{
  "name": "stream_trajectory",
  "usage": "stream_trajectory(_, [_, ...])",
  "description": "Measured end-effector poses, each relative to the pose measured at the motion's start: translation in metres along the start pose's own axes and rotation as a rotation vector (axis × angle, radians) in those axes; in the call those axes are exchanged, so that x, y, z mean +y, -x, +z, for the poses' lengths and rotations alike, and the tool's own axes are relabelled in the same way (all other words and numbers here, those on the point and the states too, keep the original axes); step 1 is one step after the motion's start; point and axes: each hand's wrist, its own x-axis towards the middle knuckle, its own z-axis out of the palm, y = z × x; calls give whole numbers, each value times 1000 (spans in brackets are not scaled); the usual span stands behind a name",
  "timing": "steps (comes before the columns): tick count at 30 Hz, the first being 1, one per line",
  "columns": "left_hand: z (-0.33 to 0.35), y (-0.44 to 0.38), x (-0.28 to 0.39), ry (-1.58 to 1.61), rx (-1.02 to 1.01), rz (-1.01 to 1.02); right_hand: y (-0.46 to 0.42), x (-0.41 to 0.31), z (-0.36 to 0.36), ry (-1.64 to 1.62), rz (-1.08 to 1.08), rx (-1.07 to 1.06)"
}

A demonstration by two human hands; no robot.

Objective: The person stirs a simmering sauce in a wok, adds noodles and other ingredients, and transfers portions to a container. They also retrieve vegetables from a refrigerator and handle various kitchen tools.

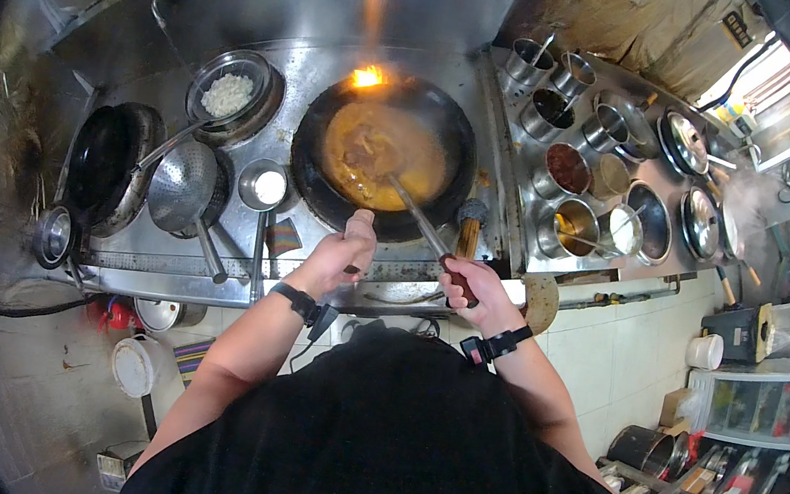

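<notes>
A black wok [460,142] holds brown, bubbling liquid with pieces of food [371,149] in it. Flame [369,76] rises at its far rim. My right hand [476,291] grips the wooden handle of a long metal ladle or spatula [419,212], whose head is hidden in the liquid. At the wok's near rim my left hand [349,247] is closed around what seems to be the wok's handle, wrapped in a cloth; most of that grip is hidden. A wristband is on each wrist.
To the left are a perforated strainer [180,186], a sieve with white food [227,96], a small pot [263,185] and another wok [104,161]. A brush [469,231] lies right of the wok; seasoning pots [567,173] and lidded pans [701,222] stand beyond.
</notes>
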Motion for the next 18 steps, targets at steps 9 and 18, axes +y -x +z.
stream_trajectory(9, [3, -1, -2, 62, -1, -36, 28, -24, 13, 526, -162, 45])
stream_trajectory(18, [22, 5, -2, 43, 110, 15, -32, -71, -32, 1480, -916, 297])
